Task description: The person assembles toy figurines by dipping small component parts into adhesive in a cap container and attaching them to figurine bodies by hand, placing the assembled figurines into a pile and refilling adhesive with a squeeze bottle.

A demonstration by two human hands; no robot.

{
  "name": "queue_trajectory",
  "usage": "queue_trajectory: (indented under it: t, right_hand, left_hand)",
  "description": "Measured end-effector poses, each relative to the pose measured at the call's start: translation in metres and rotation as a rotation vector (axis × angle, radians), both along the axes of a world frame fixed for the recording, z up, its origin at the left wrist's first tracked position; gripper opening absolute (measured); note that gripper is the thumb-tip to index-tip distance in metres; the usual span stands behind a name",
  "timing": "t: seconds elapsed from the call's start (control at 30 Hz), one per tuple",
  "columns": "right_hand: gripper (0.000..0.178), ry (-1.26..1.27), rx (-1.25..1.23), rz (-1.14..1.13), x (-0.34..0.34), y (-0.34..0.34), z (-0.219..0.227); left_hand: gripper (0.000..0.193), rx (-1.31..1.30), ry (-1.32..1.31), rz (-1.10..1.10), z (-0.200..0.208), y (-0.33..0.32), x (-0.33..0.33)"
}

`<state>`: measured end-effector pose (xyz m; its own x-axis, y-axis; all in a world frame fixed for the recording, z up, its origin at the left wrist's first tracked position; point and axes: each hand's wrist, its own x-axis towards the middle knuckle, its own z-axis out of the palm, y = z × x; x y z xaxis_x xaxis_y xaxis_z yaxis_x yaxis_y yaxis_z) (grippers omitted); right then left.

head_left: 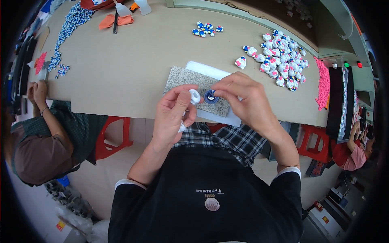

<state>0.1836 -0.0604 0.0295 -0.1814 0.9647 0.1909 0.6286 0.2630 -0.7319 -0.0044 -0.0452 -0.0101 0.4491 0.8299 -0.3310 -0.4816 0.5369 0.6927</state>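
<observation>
My left hand (172, 111) is closed round a small white rounded figurine part (194, 96) with a hollow opening, gripped between thumb and forefinger. More white shows below, by the curled lower fingers (182, 127); its shape is mostly hidden. My right hand (247, 97) pinches a tiny blue-and-white piece (213, 93) at the mouth of a small round dark-blue pot (210, 98). What the pot contains is too small to tell. Under both hands lies a speckled grey stone slab (178, 77), resting on a white sheet (202, 68).
White figurines (275, 56) with pink and blue parts are heaped at right, beside many pink pieces (322, 85). Several blue-and-white pieces (204, 30) lie at the back; more (67, 30) spread at left. Co-workers sit at left (44, 141) and right (348, 152), near red stools (115, 131).
</observation>
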Motion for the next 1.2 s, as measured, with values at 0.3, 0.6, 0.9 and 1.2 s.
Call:
queue_trajectory:
  t: [0.3, 0.6, 0.9, 1.2]
  right_hand:
    - [0.018, 0.091, -0.074, -0.046, -0.001, -0.012, -0.013]
    - [0.014, 0.754, -0.326, -0.154, -0.014, -0.012, -0.012]
    - [0.019, 0.586, 0.075, -0.271, -0.033, -0.021, -0.029]
    - [0.018, 0.454, -0.094, -0.198, 0.011, 0.028, -0.019]
  left_hand:
    - [0.023, 0.007, 0.025, -0.003, -0.005, -0.005, -0.007]
    - [0.024, 0.04, -0.023, 0.018, -0.008, -0.009, 0.009]
    - [0.022, 0.176, 0.005, 0.144, -0.007, -0.014, 0.023]
    - [0.019, 0.289, 0.37, -0.027, 0.006, 0.043, 0.027]
